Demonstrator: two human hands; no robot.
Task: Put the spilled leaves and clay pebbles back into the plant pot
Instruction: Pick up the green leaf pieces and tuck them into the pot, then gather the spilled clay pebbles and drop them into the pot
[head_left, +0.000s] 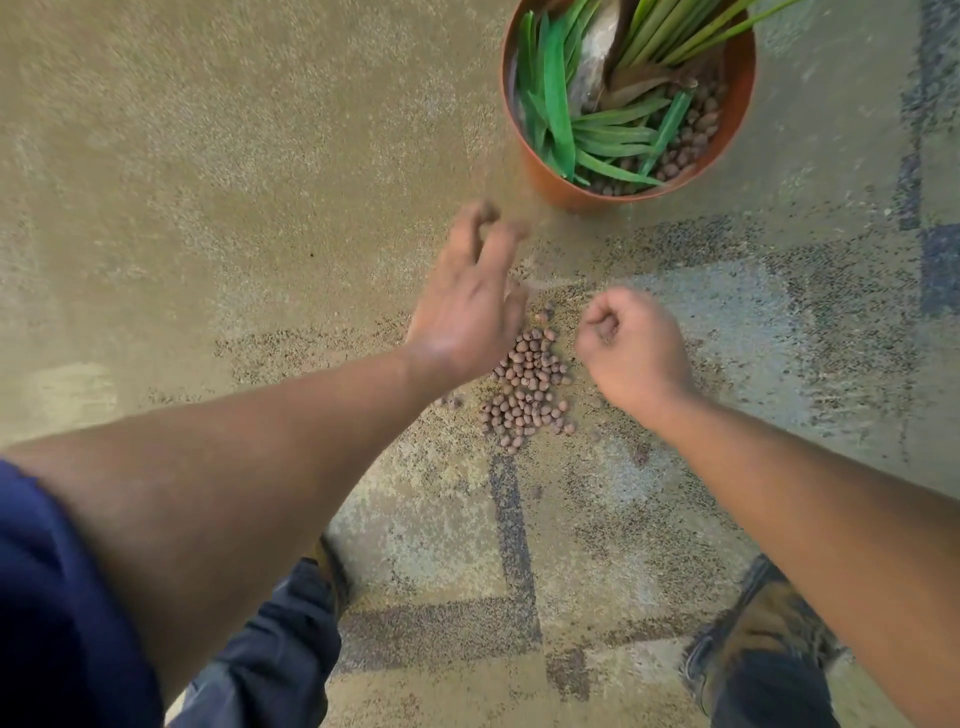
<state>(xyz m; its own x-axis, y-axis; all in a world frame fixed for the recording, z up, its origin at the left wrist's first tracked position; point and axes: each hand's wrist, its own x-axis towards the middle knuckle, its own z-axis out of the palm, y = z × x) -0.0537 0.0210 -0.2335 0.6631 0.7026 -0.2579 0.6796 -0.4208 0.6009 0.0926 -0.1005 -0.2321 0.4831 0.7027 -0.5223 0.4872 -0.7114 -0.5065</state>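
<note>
So there's a little heap of brown clay pebbles (524, 384) sitting on the patterned carpet (208, 208), right between both hands. The left hand (467, 306) is over the heap's left edge with its fingers spread loose and blurry, reaching toward the pot; can't tell if it's got anything in it. The right hand (631, 348) is just right of the heap, curled into a closed fist, contents hidden. The orange plant pot (727, 130) stands further out, apart from both hands, with green leaves (558, 104) and more pebbles already inside.
</note>
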